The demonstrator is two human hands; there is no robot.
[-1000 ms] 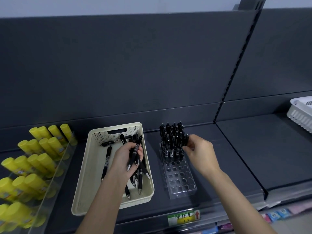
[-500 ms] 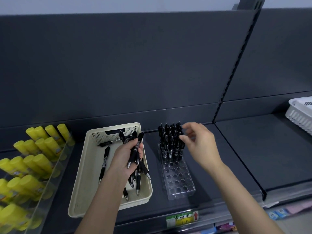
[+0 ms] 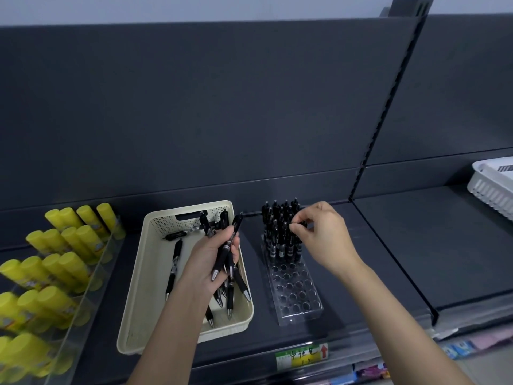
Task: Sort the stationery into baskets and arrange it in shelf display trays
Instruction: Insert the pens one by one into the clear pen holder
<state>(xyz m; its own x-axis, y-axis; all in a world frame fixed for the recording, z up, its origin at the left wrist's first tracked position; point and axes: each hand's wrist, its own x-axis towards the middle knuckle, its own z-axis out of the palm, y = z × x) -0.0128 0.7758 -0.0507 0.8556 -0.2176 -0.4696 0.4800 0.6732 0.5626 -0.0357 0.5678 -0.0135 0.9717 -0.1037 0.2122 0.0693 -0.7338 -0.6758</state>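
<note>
Right hand (image 3: 323, 240): the thumb and forefinger are pinched narrow on the top of a front-row pen (image 3: 301, 225), with the other fingers curled above. I judge it is seating this pen upright in its hole.
Left hand (image 3: 211, 254): it is closed round a bundle of pens (image 3: 228, 254), tips down and buttons up, and hovers over the basket. Held this way, the bundle is probably a ready supply that already points the way the pens enter the tray.
Standing pens (image 3: 279, 226): they are upright and tightly packed in the back rows. Filling from the back probably spares the hand from reaching over set pens.
Display tray (image 3: 297, 295): this clear, holed tray lies on the shelf just right of the basket. Its front rows of holes are unfilled, so by my reckoning the job is under halfway.
Basket (image 3: 133, 301): this cream basket lies lengthwise beside the tray, and a few loose pens (image 3: 173, 262) lie on its floor.
Edges: the tray's near end sits close to the shelf lip above the price label (image 3: 302, 355), and its far end is near the back panel.
Open room: bare shelf (image 3: 388, 259) stretches right of the tray, giving the right wrist room to swing. The gap between basket and tray is narrow.
Neighbours: yellow glue sticks (image 3: 69, 245) sit in a clear rack to the left of the basket. A white basket (image 3: 491, 187) sits well apart at the far right.
</note>
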